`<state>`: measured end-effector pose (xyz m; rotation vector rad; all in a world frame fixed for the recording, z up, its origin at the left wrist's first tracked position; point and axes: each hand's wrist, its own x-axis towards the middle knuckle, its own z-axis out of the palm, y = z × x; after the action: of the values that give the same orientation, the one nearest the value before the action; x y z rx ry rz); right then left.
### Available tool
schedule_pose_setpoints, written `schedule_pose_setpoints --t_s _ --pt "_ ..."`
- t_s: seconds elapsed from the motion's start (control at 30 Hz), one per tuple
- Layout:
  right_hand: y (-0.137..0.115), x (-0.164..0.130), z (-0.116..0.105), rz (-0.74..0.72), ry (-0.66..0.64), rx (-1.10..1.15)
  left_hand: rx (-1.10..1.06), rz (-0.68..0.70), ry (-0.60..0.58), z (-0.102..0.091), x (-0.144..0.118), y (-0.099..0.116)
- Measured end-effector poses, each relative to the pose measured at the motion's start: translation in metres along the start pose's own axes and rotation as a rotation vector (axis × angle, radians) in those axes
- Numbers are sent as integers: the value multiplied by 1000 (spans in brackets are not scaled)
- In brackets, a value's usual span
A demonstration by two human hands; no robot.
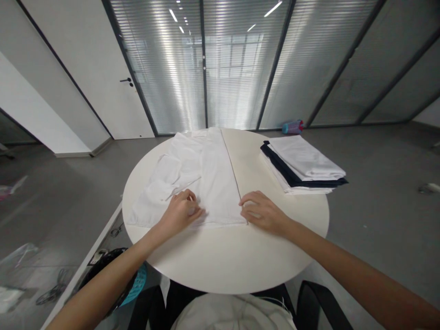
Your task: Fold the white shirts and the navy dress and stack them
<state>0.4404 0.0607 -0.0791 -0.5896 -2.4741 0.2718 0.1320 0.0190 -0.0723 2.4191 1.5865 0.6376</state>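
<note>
A white button-up-style shirt [216, 183] lies on the round table, its right side forming a long straight edge and its left part loosely wrinkled. My left hand [184, 208] is over the shirt's lower middle, fingers loosely bent with a gap between thumb and forefinger. Whether its fingertips press on the cloth I cannot tell. At the shirt's lower right corner, my right hand [263, 211] rests with bent, parted fingers touching the straight edge. No cloth shows gripped in either hand.
A stack of folded white and dark navy cloth [305, 160] sits on the right of the white round table [233, 266]. Below left is a blue basket [137, 284] with a black liner. Cables [53, 288] lie on the floor. Glass partitions stand behind.
</note>
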Motion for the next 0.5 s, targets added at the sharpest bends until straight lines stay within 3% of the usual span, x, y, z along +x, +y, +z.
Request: schedule_pose_setpoints --t_s 0.13,0.2,0.33,0.4,0.5 --pt "13 22 10 168 -14 -108 14 152 -12 2 33 7" --pt "19 29 16 222 -30 -142 75 78 -15 5 43 11" --pt "9 24 15 308 -65 -169 142 -242 -102 3 34 12" --pt "-4 17 11 329 -159 -122 49 -268 -182 -1 22 9" --pt "-24 5 8 319 -239 -85 -287 -244 -262 -4 10 8"
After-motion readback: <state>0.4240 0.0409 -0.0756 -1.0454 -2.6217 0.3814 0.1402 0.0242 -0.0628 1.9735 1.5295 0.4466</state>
